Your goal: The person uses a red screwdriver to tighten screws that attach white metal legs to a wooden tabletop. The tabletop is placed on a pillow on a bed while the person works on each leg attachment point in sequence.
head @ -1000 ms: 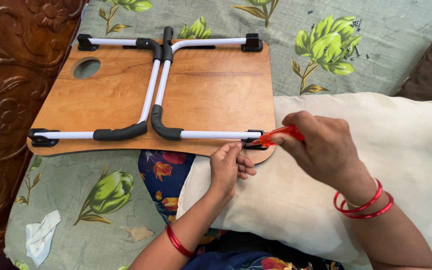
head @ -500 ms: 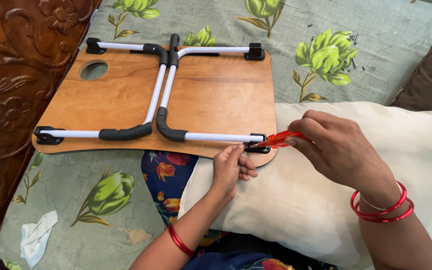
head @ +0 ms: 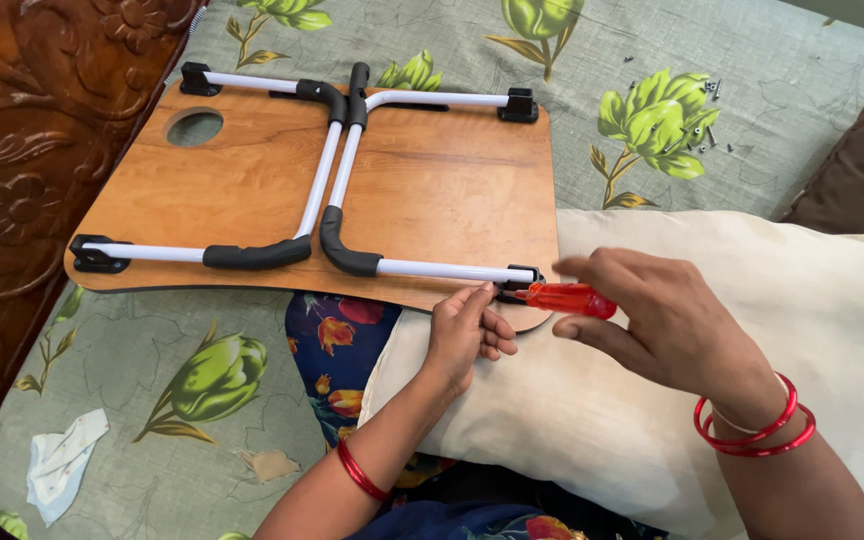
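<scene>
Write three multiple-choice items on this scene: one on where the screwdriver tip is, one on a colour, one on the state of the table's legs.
1. Where does the screwdriver point?
A. the round hole
B. the black bracket at the board's near right corner
C. the brown cushion

2. What colour is the screwdriver's handle?
A. red
B. blue
C. yellow

3. How do the white legs lie?
A. standing upright
B. detached on the bedsheet
C. folded flat on the wooden board

Answers:
1 B, the right hand aims it at the bracket, beside the left hand.
2 A, the handle is translucent red.
3 C, both lie against the board.
</scene>
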